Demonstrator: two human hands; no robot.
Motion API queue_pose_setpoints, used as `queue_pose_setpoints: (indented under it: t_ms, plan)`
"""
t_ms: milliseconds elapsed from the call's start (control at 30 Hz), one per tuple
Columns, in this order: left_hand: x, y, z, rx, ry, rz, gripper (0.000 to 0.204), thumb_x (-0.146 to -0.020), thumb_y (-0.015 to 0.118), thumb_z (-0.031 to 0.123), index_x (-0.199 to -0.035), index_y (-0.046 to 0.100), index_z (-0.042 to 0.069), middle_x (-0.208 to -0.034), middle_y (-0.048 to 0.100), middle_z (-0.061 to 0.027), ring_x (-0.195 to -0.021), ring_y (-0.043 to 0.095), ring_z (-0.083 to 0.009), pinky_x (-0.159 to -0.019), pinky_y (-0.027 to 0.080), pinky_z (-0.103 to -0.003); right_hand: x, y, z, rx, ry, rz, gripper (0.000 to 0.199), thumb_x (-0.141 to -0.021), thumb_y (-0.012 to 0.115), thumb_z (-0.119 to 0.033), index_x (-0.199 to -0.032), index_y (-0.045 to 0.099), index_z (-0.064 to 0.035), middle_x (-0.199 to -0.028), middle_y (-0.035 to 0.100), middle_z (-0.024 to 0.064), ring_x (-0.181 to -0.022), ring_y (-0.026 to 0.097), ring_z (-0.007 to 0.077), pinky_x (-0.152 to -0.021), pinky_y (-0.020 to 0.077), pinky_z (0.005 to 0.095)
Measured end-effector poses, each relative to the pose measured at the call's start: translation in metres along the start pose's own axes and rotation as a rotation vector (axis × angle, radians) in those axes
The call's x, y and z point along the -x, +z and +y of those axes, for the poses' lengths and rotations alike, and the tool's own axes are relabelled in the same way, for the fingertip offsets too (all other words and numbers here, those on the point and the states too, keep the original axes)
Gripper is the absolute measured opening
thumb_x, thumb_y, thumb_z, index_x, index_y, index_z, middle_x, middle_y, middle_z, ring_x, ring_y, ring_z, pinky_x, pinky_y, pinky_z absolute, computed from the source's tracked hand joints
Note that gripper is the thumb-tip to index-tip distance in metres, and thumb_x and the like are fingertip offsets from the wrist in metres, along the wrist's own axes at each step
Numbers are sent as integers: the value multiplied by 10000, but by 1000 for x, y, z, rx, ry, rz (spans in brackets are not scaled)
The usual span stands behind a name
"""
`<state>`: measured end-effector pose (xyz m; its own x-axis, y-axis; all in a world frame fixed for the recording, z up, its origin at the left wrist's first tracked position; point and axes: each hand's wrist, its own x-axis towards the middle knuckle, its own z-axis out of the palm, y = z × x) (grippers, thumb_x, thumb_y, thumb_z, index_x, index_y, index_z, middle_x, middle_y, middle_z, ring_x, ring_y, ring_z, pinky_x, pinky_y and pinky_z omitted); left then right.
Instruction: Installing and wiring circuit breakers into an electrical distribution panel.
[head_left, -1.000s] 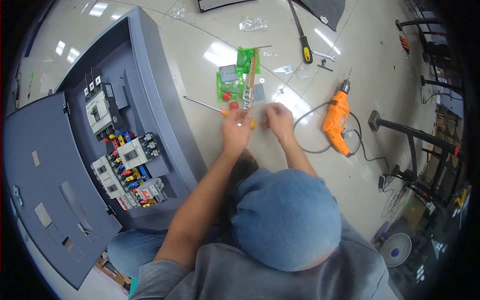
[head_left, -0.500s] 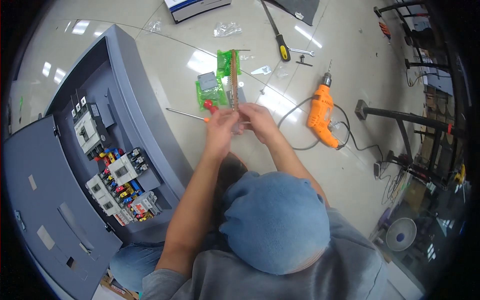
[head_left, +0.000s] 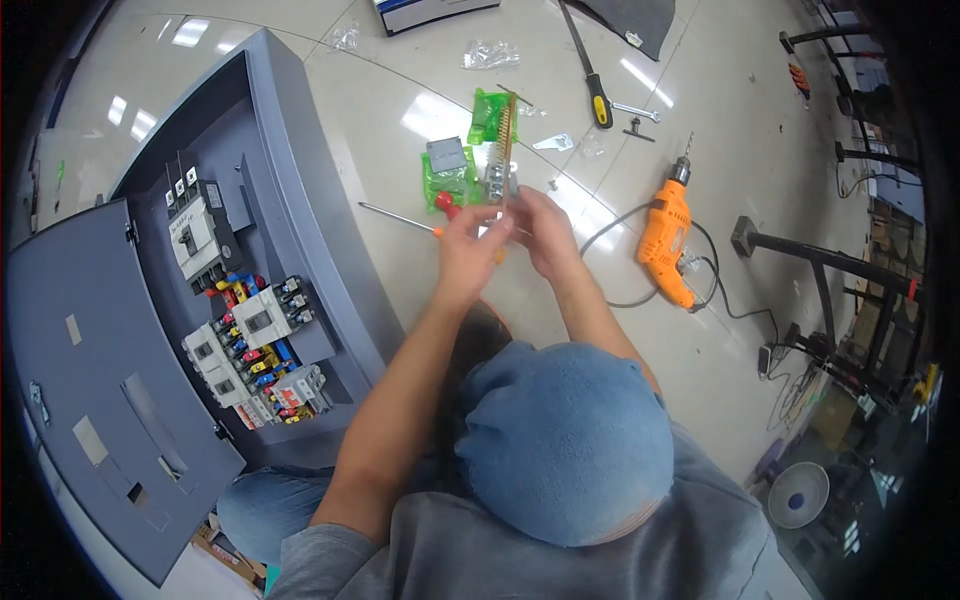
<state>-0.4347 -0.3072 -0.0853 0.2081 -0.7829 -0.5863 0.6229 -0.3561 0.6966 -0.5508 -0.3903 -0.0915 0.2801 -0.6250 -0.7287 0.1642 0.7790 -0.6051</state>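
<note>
In front of me I hold a long copper-coloured terminal bar (head_left: pixel 505 140), lined with small screws along one side, its free end pointing away from me. My left hand (head_left: pixel 472 248) pinches its near end. My right hand (head_left: pixel 545 232) is closed at the same end, its fingertips against the left ones; what lies between them is partly hidden. Beyond the hands lie green plastic packets (head_left: pixel 452 180) with a grey square piece (head_left: pixel 446 154) on top. A small group of metal parts (head_left: pixel 497 183) sits beside the bar. A red-handled tool (head_left: pixel 447 203) and a screwdriver (head_left: pixel 400 219) lie left of my hands.
A grey electrical cabinet (head_left: pixel 320 210) with circuit breakers (head_left: pixel 200 235) stands at left, door (head_left: pixel 95 340) open. An orange corded drill (head_left: pixel 663 240) lies right. A file (head_left: pixel 598 95), wrench (head_left: pixel 635 112) and chuck key (head_left: pixel 637 130) lie farther off. Black metal frames (head_left: pixel 825 262) stand far right.
The view has shifted, so the scene sits farther right and slightly lower. The bar has tilted, its far end now leaning right, and metal parts beside it have come into sight.
</note>
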Motion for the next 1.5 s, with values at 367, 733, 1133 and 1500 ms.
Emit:
queue_pose_setpoints:
  t_ms: [367,733,1133,1500]
  plan:
    - [41,15,32,-828,591,-31,574,-701,831,153,-1188,554,28,-1144,604,-186,-1114,589,-330,-956,464,-403,8,14,-19,-52,-252,-152,323,-977,572,-154,-1256,534,5,-1077,645,87,-919,661,188,-745,561,344]
    - [114,-20,172,-1659,1162,196,347,-855,593,117,-1186,578,14,-1275,536,-189,-1263,484,-338,-1062,390,-492,55,110,-104,1032,-711,-614,325,-891,655,-99,-1204,630,-18,-997,661,96,-828,631,221,-725,513,313]
    - [108,-162,264,-979,740,513,237,-898,614,140,-1059,658,-28,-872,654,-139,-770,662,-252,-657,532,-361,113,278,-144,1190,-1579,-792,329,-842,743,-187,-1132,682,-43,-1010,694,118,-889,657,194,-802,532,320]
    - [-31,-273,204,-546,229,726,234,-890,669,203,-943,703,-23,-758,674,-92,-674,655,-190,-582,544,-337,70,198,-99,954,-690,-548,356,-897,688,-149,-1213,627,3,-979,690,68,-926,641,129,-861,498,271]
